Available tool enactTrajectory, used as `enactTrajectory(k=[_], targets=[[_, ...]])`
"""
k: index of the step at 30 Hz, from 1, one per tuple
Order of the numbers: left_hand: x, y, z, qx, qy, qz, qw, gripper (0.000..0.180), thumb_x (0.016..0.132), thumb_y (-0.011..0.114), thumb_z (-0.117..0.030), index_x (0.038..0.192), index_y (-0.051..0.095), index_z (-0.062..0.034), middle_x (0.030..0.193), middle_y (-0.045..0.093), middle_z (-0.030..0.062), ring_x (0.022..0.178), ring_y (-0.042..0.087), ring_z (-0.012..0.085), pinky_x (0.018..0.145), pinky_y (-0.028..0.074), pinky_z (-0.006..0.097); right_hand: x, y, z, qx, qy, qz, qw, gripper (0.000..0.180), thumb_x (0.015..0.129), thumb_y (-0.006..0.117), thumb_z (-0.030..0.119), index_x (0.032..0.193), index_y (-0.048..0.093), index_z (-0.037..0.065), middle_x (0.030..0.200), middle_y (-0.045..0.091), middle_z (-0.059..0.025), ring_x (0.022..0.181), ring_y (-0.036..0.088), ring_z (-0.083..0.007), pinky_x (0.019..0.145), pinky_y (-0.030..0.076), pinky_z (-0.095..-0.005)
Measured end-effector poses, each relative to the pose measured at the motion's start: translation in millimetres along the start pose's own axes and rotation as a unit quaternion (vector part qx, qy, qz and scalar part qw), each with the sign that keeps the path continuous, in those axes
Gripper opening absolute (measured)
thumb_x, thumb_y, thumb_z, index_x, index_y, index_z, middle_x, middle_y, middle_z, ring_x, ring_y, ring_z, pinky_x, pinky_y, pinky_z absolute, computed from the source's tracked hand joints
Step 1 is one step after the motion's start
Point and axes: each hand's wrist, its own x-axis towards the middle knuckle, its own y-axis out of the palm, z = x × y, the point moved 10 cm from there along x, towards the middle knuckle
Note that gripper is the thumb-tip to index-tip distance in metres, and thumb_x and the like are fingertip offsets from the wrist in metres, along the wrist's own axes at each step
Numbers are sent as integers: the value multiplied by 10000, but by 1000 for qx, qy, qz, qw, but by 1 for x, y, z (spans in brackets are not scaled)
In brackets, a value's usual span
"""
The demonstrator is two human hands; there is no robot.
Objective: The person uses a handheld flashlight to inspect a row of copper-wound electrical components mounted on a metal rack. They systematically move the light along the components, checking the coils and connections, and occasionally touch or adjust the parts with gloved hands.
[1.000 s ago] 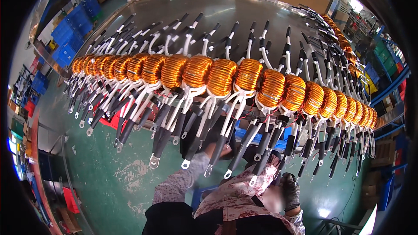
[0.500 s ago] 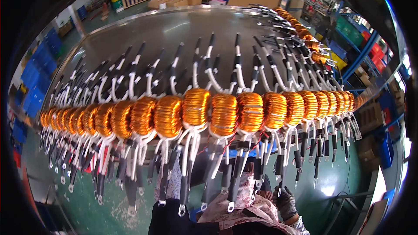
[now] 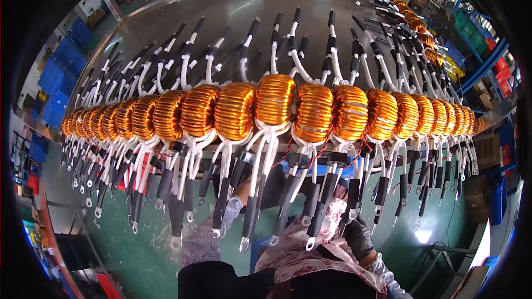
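Bright, sharp, fisheye-bent, dark-rimmed.

1. A shiny grey metal table (image 3: 233, 16) carries the work
2. A long row of orange wound coils (image 3: 275, 99) lies along its near edge, touching side by side
3. Their white, black-sleeved leads (image 3: 277, 50) rest on the tabletop, while others hang over the edge above the green floor (image 3: 138, 254)

Likely factory floor: rows of copper coils (image 3: 275, 99), blue crates (image 3: 55, 77).
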Motion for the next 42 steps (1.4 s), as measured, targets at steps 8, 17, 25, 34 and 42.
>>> enactTrajectory(k=[8, 17, 25, 34, 42], targets=[[-72, -66, 30, 93, -151, 71, 982, 730, 789, 651, -261, 1383, 265, -83, 1379, 340, 151, 1281, 314, 306, 1057, 254, 381, 0, 11, 3, -27, -19, 34, 999, 238, 887, 558, 277, 958, 582, 51, 732, 591, -27, 603, 562, -132, 529, 458, -257], [-28, -34, 56, 201, -199, 76, 956, 669, 799, 644, -259, 1342, 294, -87, 1310, 366, 140, 1203, 344, 286, 982, 281, 362, -20, -16, 7, 22, -31, 22, 999, 232, 884, 563, 254, 976, 579, 42, 744, 598, -37, 598, 559, -137, 523, 455, -254], [-12, -32, 54, 226, -237, 12, 945, 616, 807, 638, -258, 1306, 320, -90, 1249, 389, 130, 1135, 371, 268, 916, 305, 344, -32, -46, 13, 27, -38, 7, 999, 180, 903, 520, 219, 964, 557, 54, 758, 590, -31, 596, 543, -136, 521, 439, -242], [-5, -30, 39, 209, -244, -63, 945, 555, 816, 631, -256, 1266, 348, -94, 1181, 415, 119, 1058, 401, 248, 842, 332, 325, -37, -62, 19, 77, -32, -30, 996, 190, 895, 539, 231, 965, 573, 57, 754, 599, -30, 608, 563, -138, 521, 461, -246], [-10, 0, 23, 98, -262, -120, 953, 502, 824, 626, -254, 1229, 374, -98, 1120, 438, 109, 989, 428, 230, 775, 356, 308, -74, -169, 54, 135, -72, -235, 960, 306, 916, 473, 341, 981, 566, 57, 602, 501, -10, 443, 420, -123, 411, 347, -258]])
